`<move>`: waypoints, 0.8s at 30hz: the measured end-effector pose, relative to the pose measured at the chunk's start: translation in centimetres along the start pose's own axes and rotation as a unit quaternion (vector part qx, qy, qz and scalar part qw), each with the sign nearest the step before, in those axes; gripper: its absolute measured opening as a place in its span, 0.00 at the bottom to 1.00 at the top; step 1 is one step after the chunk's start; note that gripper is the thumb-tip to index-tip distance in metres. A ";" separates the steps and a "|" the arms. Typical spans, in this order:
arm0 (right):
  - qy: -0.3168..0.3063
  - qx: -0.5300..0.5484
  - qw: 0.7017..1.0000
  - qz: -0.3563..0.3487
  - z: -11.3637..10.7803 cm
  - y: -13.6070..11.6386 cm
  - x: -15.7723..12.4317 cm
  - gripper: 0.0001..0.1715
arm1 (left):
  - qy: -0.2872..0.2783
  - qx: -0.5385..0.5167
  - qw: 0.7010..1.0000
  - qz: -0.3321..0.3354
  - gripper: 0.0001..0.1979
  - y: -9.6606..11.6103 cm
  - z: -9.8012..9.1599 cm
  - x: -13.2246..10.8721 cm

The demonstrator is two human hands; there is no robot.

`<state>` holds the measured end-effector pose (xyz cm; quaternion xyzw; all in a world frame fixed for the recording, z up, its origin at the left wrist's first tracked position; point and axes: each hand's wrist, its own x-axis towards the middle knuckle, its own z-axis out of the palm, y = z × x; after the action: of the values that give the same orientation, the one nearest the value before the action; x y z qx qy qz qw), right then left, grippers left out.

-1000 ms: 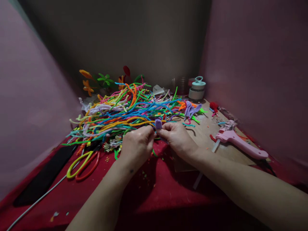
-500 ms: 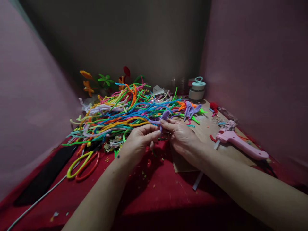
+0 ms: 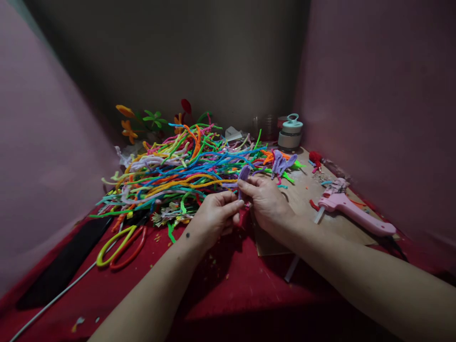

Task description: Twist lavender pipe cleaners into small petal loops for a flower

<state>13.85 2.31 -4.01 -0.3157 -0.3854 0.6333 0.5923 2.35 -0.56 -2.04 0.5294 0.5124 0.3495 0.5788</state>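
Note:
Both of my hands meet at the middle of a red-covered table, in front of a big heap of coloured pipe cleaners. My right hand pinches a short purple pipe cleaner piece that stands up between its fingertips. My left hand is curled just beside it, its fingertips closed on the lower end of the same purple piece.
Yellow and red scissors lie at the left, next to a black flat object. A pink glue gun rests on a brown board at the right. A pale green tape dispenser and pipe-cleaner flowers stand at the back. Walls close in on three sides.
The purple piece went from a small folded loop to a longer upright strip. My left hand dropped lower and turned, and both hands shifted slightly right.

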 end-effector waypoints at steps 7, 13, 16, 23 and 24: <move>-0.011 0.031 0.999 0.021 0.0 -0.8 0.0 0.10 | 0.129 0.171 0.968 0.131 0.07 1.5 -1.8 -0.4; -0.050 0.044 0.996 0.058 0.1 -0.1 -0.3 0.07 | 0.168 0.102 0.966 0.167 0.08 1.3 -1.1 -0.5; -0.055 0.034 0.996 0.066 0.2 -0.2 -0.5 0.05 | 0.187 0.120 0.961 0.166 0.08 1.0 -1.4 -0.4; -0.056 0.019 0.996 0.068 0.1 -0.6 -0.3 0.07 | 0.122 0.092 0.980 0.125 0.10 1.3 -2.7 -0.5; -0.057 0.018 0.996 0.060 0.0 -0.6 -0.2 0.07 | 0.104 0.083 0.984 0.120 0.10 1.3 -2.7 -0.5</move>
<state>14.18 2.15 -3.53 -0.2910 -0.3876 0.6918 0.5353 -0.22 -0.09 -0.46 0.5943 0.5294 0.4258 0.4305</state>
